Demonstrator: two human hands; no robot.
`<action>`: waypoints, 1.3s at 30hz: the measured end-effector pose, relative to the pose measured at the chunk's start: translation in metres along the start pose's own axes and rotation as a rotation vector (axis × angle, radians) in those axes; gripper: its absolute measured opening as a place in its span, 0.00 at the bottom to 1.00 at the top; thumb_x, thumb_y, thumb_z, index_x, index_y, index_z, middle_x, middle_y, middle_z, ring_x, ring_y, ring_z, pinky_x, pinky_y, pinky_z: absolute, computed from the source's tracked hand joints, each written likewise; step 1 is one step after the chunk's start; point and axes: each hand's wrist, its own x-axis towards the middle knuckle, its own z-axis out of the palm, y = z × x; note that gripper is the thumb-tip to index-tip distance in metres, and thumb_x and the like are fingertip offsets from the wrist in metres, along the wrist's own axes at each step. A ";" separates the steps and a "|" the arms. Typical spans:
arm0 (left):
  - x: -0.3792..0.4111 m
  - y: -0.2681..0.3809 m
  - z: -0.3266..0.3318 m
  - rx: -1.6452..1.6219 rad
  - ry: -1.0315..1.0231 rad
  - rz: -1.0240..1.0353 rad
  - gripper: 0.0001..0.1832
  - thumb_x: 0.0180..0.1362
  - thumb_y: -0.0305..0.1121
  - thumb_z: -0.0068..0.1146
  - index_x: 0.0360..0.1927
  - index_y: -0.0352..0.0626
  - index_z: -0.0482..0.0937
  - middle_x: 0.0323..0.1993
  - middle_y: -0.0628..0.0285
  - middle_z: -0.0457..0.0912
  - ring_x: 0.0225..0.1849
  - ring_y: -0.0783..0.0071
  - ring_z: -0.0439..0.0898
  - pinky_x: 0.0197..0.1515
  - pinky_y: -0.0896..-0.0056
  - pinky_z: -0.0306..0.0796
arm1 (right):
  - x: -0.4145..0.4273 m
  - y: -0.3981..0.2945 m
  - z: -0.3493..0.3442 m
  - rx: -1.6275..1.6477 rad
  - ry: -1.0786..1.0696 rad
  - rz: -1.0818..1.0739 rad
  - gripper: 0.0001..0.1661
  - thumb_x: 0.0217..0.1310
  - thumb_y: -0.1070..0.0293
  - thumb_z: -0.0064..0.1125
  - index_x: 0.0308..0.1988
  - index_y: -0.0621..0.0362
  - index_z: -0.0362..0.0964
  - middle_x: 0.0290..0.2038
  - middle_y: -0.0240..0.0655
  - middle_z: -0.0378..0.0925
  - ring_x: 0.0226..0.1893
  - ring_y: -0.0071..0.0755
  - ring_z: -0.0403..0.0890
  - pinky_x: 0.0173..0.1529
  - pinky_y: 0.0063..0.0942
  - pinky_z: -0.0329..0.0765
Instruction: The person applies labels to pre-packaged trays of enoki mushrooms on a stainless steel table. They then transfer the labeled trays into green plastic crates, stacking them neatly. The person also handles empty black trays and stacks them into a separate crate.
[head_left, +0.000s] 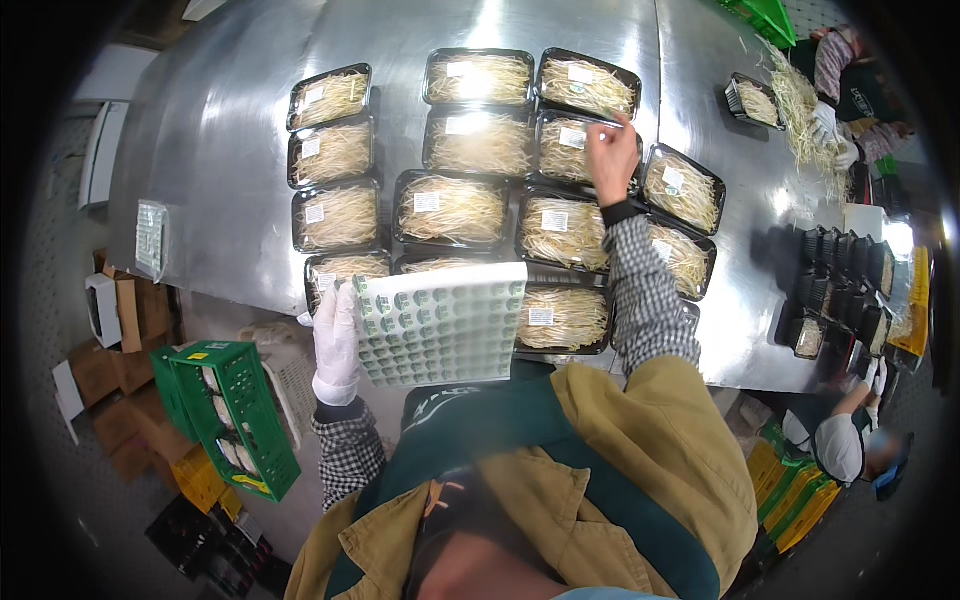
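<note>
My left hand (335, 345), in a white glove, grips a sheet of round green stickers (442, 330) by its left edge. My bare right hand (613, 161) is above a black tray of bean sprouts (562, 146), fingers bent together near the rim of the tray behind it. Blur hides whether a sticker is between those fingertips. That far tray (589, 84) bears a white label and a round green sticker. So does the tray (681, 187) right of my wrist. Other film-covered sprout trays (450, 210) show only white labels. The sheet partly covers the nearest ones.
A steel table (225, 150) carries the trays, with a packet of sticker sheets (151, 238) at left. Green crates (236, 420) stand on the floor at left. At right, a co-worker's gloved hands (832, 135) touch loose sprouts (795, 112); another person (840, 442) is near stacked black trays (840, 262).
</note>
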 end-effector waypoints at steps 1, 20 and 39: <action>0.001 0.003 0.003 -0.001 -0.019 0.007 0.14 0.70 0.37 0.41 0.45 0.36 0.72 0.34 0.69 0.74 0.34 0.85 0.69 0.39 0.82 0.64 | -0.015 0.007 -0.001 0.016 0.023 0.048 0.28 0.52 0.67 0.61 0.53 0.61 0.65 0.27 0.32 0.80 0.26 0.32 0.79 0.52 0.40 0.67; -0.007 0.021 0.029 0.292 -0.244 0.131 0.13 0.66 0.35 0.42 0.47 0.38 0.71 0.34 0.64 0.73 0.36 0.77 0.70 0.42 0.74 0.65 | -0.162 0.031 -0.028 -0.459 0.175 -0.254 0.13 0.51 0.66 0.63 0.35 0.57 0.70 0.36 0.35 0.71 0.40 0.40 0.72 0.45 0.36 0.65; -0.068 -0.002 -0.043 0.227 -0.932 0.237 0.13 0.47 0.32 0.71 0.34 0.41 0.80 0.22 0.62 0.81 0.24 0.86 0.75 0.26 0.81 0.67 | -0.271 -0.033 -0.082 -0.065 -0.071 -0.052 0.11 0.56 0.69 0.63 0.40 0.61 0.77 0.26 0.28 0.77 0.26 0.18 0.71 0.32 0.19 0.69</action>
